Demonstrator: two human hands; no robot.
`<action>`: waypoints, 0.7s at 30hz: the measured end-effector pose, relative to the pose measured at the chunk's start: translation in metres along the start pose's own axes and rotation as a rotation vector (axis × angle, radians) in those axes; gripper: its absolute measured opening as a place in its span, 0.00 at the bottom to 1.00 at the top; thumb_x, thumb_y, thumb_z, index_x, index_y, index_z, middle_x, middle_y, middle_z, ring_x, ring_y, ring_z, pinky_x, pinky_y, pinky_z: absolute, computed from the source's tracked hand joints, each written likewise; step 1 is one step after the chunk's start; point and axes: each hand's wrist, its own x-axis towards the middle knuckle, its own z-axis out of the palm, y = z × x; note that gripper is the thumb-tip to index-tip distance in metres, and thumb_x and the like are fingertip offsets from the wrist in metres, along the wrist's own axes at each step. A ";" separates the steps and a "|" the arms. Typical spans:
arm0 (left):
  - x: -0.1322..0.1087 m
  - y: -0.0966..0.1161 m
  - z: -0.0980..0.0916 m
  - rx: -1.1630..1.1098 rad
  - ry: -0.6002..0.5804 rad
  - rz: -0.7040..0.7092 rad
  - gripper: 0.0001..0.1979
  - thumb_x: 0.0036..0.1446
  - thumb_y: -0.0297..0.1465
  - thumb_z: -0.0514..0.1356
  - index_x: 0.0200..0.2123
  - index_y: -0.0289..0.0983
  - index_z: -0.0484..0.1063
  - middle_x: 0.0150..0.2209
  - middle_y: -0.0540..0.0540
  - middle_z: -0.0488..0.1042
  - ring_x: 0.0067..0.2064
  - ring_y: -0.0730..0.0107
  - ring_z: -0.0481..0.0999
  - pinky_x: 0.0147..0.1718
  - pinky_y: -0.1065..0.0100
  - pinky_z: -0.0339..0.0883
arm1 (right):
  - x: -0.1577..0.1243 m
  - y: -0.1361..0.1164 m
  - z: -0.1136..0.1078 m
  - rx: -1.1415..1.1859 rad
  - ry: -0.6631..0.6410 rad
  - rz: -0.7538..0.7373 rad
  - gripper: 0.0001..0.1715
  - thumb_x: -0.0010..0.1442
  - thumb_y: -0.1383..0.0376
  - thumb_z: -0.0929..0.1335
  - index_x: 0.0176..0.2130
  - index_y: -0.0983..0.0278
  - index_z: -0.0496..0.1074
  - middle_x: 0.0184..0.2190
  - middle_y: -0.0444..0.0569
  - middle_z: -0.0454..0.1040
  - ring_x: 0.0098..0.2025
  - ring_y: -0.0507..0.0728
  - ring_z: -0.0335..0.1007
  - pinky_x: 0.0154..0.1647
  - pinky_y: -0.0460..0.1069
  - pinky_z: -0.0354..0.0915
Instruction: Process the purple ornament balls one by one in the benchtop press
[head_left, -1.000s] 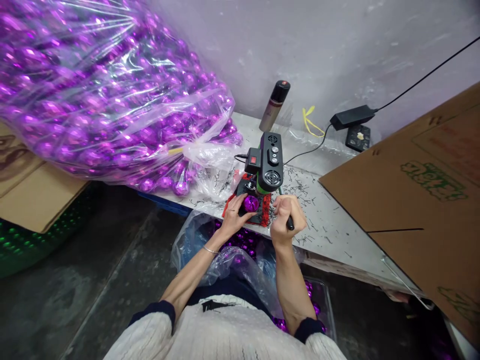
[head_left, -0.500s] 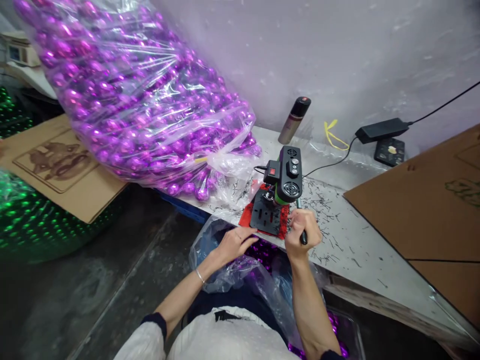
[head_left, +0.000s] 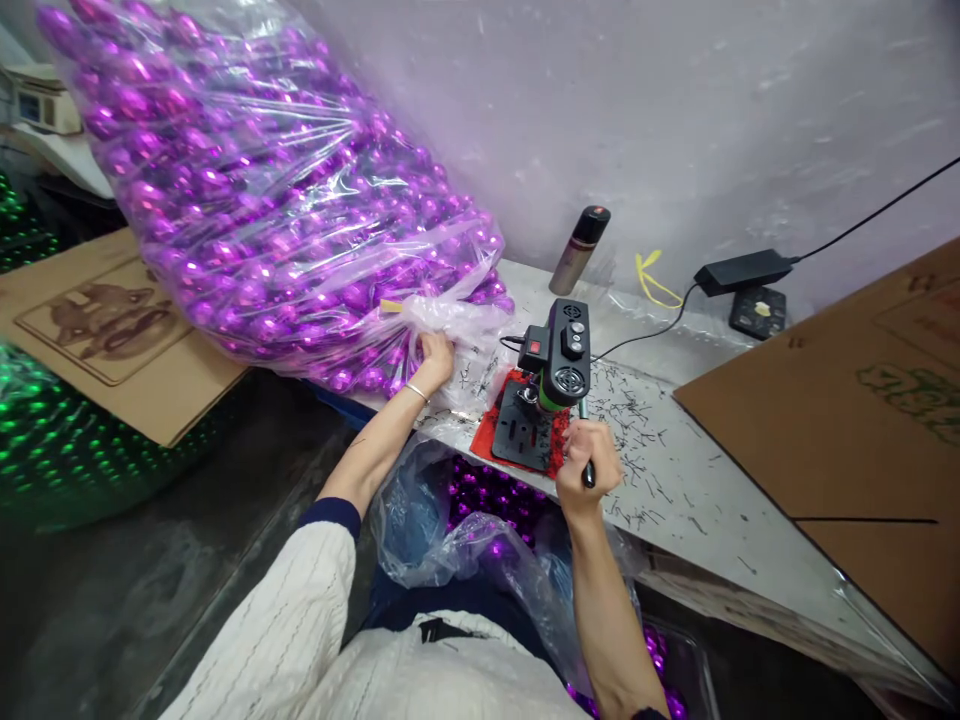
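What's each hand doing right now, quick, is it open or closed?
Left hand: at the tied end of the bag; fingers hidden, so open or closed can't be told.
Right hand: closed, holding the handle.

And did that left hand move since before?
Yes: from the black plate's near edge, the left hand went left and forward, to the big bag.

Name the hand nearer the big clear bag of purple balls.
Left. The left hand is at the gathered end of the bag; the right hand is farther off, rightward, closed around the black handle of the small machine.
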 end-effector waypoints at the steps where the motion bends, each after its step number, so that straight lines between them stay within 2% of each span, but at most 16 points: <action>1: 0.000 -0.001 -0.001 -0.014 -0.008 -0.009 0.17 0.60 0.21 0.55 0.49 0.18 0.75 0.51 0.17 0.75 0.57 0.33 0.74 0.54 0.39 0.64 | 0.000 0.000 0.000 -0.003 0.000 0.000 0.15 0.66 0.73 0.62 0.28 0.61 0.64 0.27 0.44 0.69 0.30 0.53 0.68 0.33 0.50 0.61; 5: -0.005 -0.002 -0.008 -0.029 -0.028 -0.012 0.20 0.58 0.21 0.61 0.54 0.21 0.73 0.54 0.20 0.75 0.57 0.36 0.75 0.55 0.45 0.67 | 0.001 -0.002 0.002 -0.017 0.005 -0.013 0.16 0.67 0.72 0.62 0.28 0.60 0.64 0.26 0.44 0.69 0.29 0.53 0.67 0.32 0.50 0.61; 8: -0.016 -0.004 -0.012 -0.106 -0.016 0.031 0.23 0.57 0.28 0.67 0.56 0.29 0.74 0.55 0.29 0.77 0.58 0.42 0.76 0.57 0.51 0.68 | 0.001 -0.002 0.002 -0.020 0.007 -0.028 0.16 0.67 0.72 0.61 0.28 0.60 0.64 0.25 0.44 0.69 0.29 0.53 0.68 0.32 0.50 0.62; 10: -0.029 -0.005 -0.010 -0.412 0.023 0.041 0.24 0.58 0.35 0.68 0.56 0.34 0.74 0.53 0.35 0.78 0.56 0.48 0.77 0.56 0.56 0.70 | 0.001 -0.002 0.001 -0.024 -0.003 -0.038 0.15 0.66 0.72 0.62 0.28 0.60 0.64 0.26 0.44 0.69 0.29 0.53 0.68 0.31 0.50 0.62; 12: -0.045 -0.003 -0.006 -0.924 0.041 0.028 0.25 0.60 0.40 0.67 0.59 0.36 0.73 0.53 0.38 0.78 0.53 0.55 0.79 0.50 0.61 0.74 | 0.002 -0.003 0.001 -0.026 -0.008 -0.038 0.15 0.66 0.72 0.62 0.28 0.60 0.64 0.26 0.43 0.69 0.29 0.53 0.68 0.31 0.50 0.62; 15: -0.076 0.004 0.006 -1.589 -0.071 -0.036 0.27 0.60 0.40 0.67 0.60 0.39 0.72 0.52 0.41 0.79 0.45 0.64 0.81 0.41 0.68 0.76 | 0.003 -0.003 0.000 -0.025 -0.006 -0.033 0.15 0.66 0.72 0.62 0.28 0.60 0.64 0.26 0.43 0.69 0.29 0.53 0.67 0.31 0.50 0.62; 18: -0.107 0.016 0.022 -1.911 -0.176 -0.137 0.22 0.59 0.38 0.69 0.54 0.37 0.75 0.45 0.43 0.82 0.39 0.68 0.83 0.38 0.70 0.76 | 0.004 -0.003 0.000 -0.017 -0.007 -0.040 0.15 0.66 0.72 0.62 0.29 0.60 0.64 0.25 0.43 0.69 0.29 0.53 0.67 0.31 0.49 0.61; 21: -0.132 0.029 0.038 -2.035 -0.221 -0.205 0.17 0.61 0.37 0.68 0.51 0.36 0.76 0.41 0.44 0.83 0.39 0.67 0.84 0.40 0.69 0.78 | 0.005 -0.003 0.000 -0.023 -0.001 -0.034 0.15 0.66 0.72 0.62 0.28 0.60 0.64 0.25 0.43 0.69 0.29 0.53 0.67 0.31 0.50 0.61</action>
